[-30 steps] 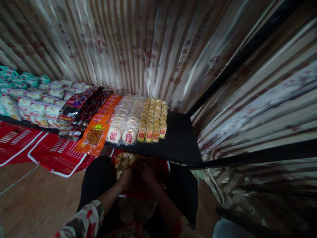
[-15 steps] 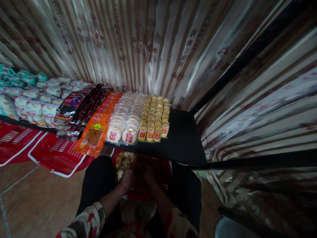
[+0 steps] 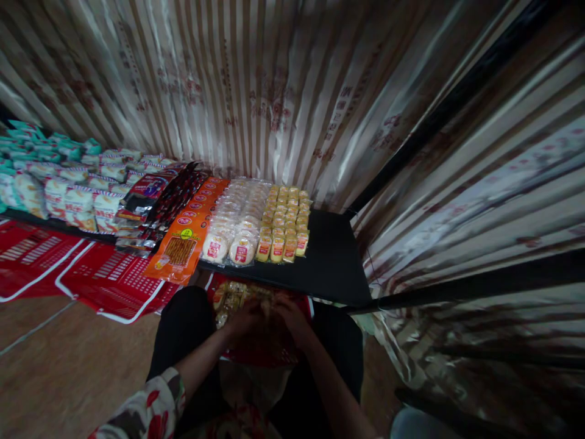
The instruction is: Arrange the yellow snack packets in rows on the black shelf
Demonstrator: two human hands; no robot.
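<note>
Grip is too dark to tell for the left hand (image 3: 247,318) and right hand (image 3: 291,316), close together over a red basket (image 3: 262,356) whose left side holds wrapped yellow snacks (image 3: 227,299). Along the black shelf (image 3: 336,256) sit teal packets (image 3: 50,146), white packets (image 3: 80,204), dark red pouches (image 3: 148,192), an orange pouch (image 3: 183,247) overhanging the front edge, clear-wrapped round crackers (image 3: 241,247) and, nearer the front right corner, small yellow cakes (image 3: 283,222).

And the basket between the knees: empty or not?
Not empty: yellow packets lie in the basket, by the left hand. How full, I cannot tell: the rest is in shadow.
</note>
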